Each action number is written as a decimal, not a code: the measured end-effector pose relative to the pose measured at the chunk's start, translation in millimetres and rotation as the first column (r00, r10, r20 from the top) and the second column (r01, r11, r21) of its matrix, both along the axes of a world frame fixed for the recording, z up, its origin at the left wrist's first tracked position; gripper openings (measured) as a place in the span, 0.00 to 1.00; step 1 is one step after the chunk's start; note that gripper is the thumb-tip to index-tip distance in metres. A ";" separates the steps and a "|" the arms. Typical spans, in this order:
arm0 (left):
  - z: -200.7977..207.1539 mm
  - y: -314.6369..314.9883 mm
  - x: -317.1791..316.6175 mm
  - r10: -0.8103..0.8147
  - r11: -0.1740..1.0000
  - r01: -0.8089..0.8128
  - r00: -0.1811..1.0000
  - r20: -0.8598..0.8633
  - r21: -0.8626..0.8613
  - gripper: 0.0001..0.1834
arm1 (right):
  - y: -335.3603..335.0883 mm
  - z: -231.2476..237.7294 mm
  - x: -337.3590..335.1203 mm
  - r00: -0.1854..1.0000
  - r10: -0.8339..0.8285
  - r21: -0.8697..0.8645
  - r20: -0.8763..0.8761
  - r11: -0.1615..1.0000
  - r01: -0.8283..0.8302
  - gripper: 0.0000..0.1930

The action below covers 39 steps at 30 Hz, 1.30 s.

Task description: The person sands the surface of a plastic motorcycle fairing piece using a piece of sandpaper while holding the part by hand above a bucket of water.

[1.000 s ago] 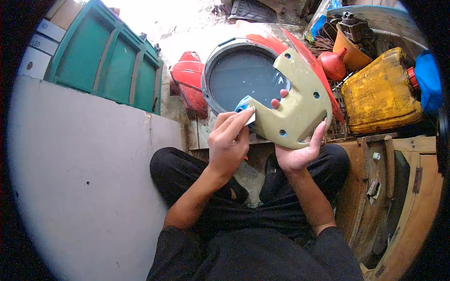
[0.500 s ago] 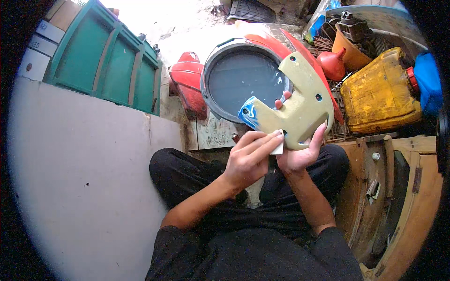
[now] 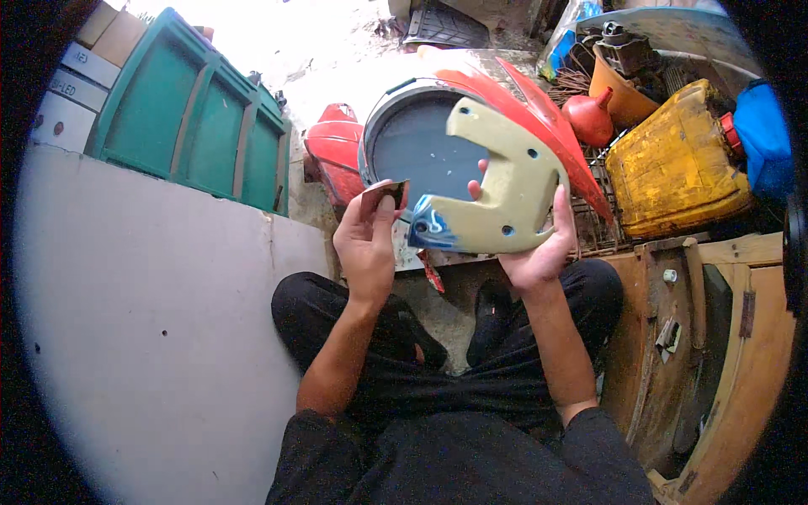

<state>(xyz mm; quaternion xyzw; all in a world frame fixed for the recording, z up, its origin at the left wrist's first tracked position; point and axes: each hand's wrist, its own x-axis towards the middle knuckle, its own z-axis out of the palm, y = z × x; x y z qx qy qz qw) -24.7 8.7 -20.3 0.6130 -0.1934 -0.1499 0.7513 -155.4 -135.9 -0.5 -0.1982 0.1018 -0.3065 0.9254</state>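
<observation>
My left hand [image 3: 367, 244] pinches a small folded brown piece of sandpaper [image 3: 384, 195] between thumb and fingers, just left of the panel and apart from it. A curved beige panel [image 3: 513, 185] with several screw holes and a blue patch at its lower left corner rests in my right hand [image 3: 541, 252]. That hand grips it from below and behind; the thumb lies at its right edge and two fingertips show in the notch. Beyond the panel stands a bucket [image 3: 364, 160] of grey water, partly hidden by it.
A red panel [image 3: 332, 139] lies left of the bucket, and long red panels [image 3: 547, 109] lie behind it. To the right are a yellow jerrycan [image 3: 673, 160], a red funnel [image 3: 589, 118] and a wooden frame [image 3: 741, 252]. A white wall [image 3: 168, 303] runs along my left.
My left hand has moved off the panel to the left and turned, showing the sandpaper's brown side. The panel has shifted left and rotated slightly in my right hand.
</observation>
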 end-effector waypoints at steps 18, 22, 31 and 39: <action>-30.4 -12.0 -61.0 0.156 0.988 -0.157 0.987 0.048 0.003 0.12 | 13.6 -21.6 11.6 0.989 0.145 0.178 -0.014 0.974 -0.140 0.37; -34.0 -12.5 -68.5 0.174 0.983 -0.170 0.983 0.066 -0.063 0.12 | 21.5 -16.8 10.2 0.986 0.165 0.104 0.009 0.981 -0.165 0.37; -6.5 -8.0 -54.3 0.067 0.998 -0.067 0.997 0.032 -0.016 0.12 | 2.9 -26.0 3.7 0.963 0.265 0.185 0.043 0.945 -0.268 0.38; -24.9 -0.2 7.4 0.126 0.972 -0.104 0.988 -0.093 0.210 0.12 | -6.9 -13.0 -2.4 0.983 0.151 0.029 -0.105 0.989 -0.148 0.35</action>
